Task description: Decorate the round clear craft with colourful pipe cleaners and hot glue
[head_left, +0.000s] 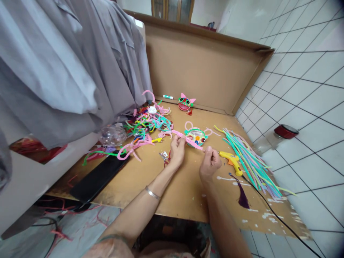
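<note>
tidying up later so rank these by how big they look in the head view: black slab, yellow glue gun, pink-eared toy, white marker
1. black slab
2. yellow glue gun and pink-eared toy: look about alike, and the toy lies farther back, so unranked
3. white marker

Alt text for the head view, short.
The left hand and right hand pinch a pink pipe cleaner stretched between them over a cardboard worktop. A yellow glue gun and a bundle of pastel pipe cleaners lie to the right, a colourful tangle to the left.
</note>
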Available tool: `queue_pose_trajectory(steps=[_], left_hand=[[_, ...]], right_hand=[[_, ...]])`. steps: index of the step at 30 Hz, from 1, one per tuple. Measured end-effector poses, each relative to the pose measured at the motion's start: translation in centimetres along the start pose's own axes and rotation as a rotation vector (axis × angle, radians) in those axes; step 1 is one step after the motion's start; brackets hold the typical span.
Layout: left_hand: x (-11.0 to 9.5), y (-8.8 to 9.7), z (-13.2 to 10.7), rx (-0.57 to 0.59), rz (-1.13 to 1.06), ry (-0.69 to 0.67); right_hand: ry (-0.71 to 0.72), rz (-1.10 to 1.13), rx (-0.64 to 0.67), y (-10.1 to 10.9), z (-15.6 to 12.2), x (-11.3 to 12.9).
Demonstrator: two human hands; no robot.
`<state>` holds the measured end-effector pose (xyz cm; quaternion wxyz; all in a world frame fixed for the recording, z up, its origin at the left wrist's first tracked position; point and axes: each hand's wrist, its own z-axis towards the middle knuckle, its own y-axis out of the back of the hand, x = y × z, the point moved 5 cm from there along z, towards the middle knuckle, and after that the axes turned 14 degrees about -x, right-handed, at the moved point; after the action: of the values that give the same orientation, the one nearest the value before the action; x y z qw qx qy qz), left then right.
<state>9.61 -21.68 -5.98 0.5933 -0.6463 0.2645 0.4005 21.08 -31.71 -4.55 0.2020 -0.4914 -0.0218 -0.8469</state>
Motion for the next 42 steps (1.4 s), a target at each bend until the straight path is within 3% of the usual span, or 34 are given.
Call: queue_pose_trajectory(steps=[5, 10, 13, 20, 27, 31, 35, 39, 42], left_hand=[[-1.0, 0.3, -0.4, 0.014, 0.104, -0.168], [-1.5, 0.5, -1.2, 0.080, 0.320, -0.384], [-1.5, 0.5, -1.5, 0.103, 0.445, -0.516], [-1.8, -0.4, -2.6, 0.274, 0.743, -1.022], [-2.6, -0.8, -3.6, 0.340, 0.892, -1.246], [-2.7, -0.9, -3.8, 0.357, 0.911, -1.274], [-2.5, -1.0, -3.8, 0.413, 0.891, -1.187], [-2.5, -1.1, -3.2, 0.431, 0.780, -0.954], [-3.2, -0.1, -1.3, 0.275, 0.574, -0.691]], right_hand=[[0.068, -0.028, -0.047, 0.8, 0.4, 0.6], [0.044, 0.013, 0.043, 0.1, 0.4, 0.7], [0.001, 0.072, 0.102, -0.5, 0.1, 0.8], [-0.109, 0.120, 0.146, -0.9, -0.1, 0.7], [-0.316, 0.220, 0.172, -1.7, 0.0, -0.7], [-0.401, 0.310, 0.229, -2.1, 0.1, -1.2], [-0.433, 0.335, 0.292, -2.2, 0.4, -1.7], [-0.464, 0.356, 0.254, -1.8, 1.3, -2.5], [-0.615, 0.449, 0.152, -1.3, 2.2, -3.6]])
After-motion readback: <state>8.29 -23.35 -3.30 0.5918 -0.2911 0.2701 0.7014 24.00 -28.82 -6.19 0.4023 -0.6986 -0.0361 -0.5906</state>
